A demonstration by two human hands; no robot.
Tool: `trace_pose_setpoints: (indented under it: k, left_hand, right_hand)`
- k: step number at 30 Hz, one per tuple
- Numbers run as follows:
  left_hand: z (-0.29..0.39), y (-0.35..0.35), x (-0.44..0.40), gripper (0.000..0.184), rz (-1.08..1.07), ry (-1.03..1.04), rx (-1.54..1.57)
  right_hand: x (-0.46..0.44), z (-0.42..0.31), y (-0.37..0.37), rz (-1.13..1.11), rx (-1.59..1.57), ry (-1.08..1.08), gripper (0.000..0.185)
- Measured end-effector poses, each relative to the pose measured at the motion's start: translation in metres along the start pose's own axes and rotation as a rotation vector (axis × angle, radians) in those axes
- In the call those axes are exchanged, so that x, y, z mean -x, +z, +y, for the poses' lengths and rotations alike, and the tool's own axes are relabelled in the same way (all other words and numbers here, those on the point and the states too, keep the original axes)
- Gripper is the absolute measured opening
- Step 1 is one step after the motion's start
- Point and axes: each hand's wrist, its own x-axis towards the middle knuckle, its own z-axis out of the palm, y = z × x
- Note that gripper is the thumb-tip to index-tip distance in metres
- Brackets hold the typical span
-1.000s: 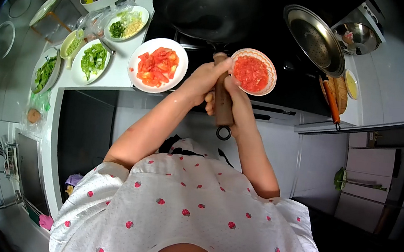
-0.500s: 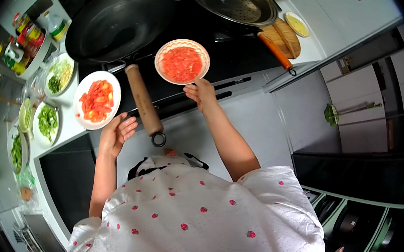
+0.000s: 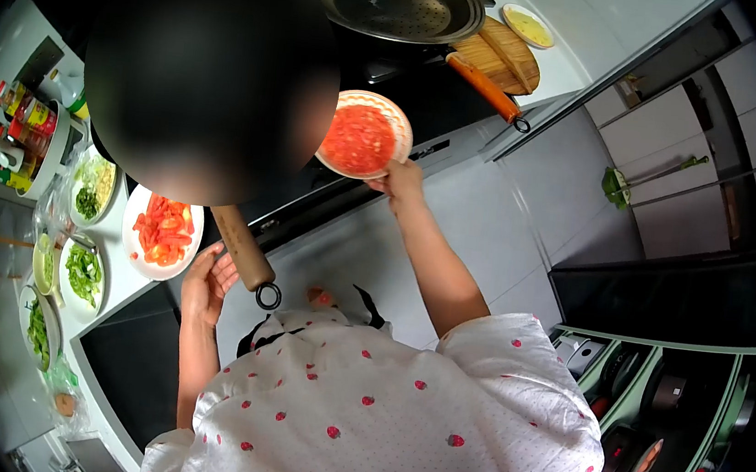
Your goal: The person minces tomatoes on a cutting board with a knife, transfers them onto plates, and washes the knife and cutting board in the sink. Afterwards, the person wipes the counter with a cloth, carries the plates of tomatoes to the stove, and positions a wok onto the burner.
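Observation:
My right hand (image 3: pixel 404 183) grips the near rim of a patterned plate (image 3: pixel 401 120) heaped with finely chopped red food, held at the stove's front edge. My left hand (image 3: pixel 207 284) is open, palm turned inward and fingers stretched out, by the lower edge of a white plate (image 3: pixel 132 233) of cut tomato pieces (image 3: pixel 164 230). I cannot tell whether it touches that plate. Between my hands a wok's wooden handle (image 3: pixel 243 249) points toward me. A large dark blur hides the wok's pan and part of the patterned plate's left side.
A steel pan (image 3: pixel 398 3) with an orange handle (image 3: pixel 484 88) sits on the stove's right, beside a wooden board (image 3: pixel 498 55) and a small yellow dish (image 3: pixel 529 26). Plates of chopped greens (image 3: pixel 84 275) and several bottles (image 3: pixel 30 130) line the left counter.
The view has shifted. My right hand's plate has moved a little right and down in view. A dark blur now covers the wok, which was plainly visible before.

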Motion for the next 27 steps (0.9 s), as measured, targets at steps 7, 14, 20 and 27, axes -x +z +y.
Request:
trace_pose_setpoints:
  k: [7, 14, 20, 27]
  left_hand:
    - [-0.002, 0.021, 0.001, 0.023, 0.116, -0.012, -0.038]
    - [-0.012, -0.005, -0.025, 0.024, 0.027, -0.012, -0.064]
    - [0.003, 0.019, -0.002, 0.020, 0.174, -0.003, -0.061]
    - [-0.003, -0.015, 0.013, 0.026, 0.217, -0.047, -0.031]
  right_hand:
    - [-0.039, -0.037, -0.065, 0.264, -0.067, -0.175, 0.027]
    - [-0.098, -0.058, -0.085, 0.405, -0.186, -0.163, 0.029]
    - [-0.129, -0.065, -0.090, 0.327, -0.217, -0.125, 0.031]
    - [-0.157, -0.037, -0.109, 0.033, -0.203, -0.167, 0.039]
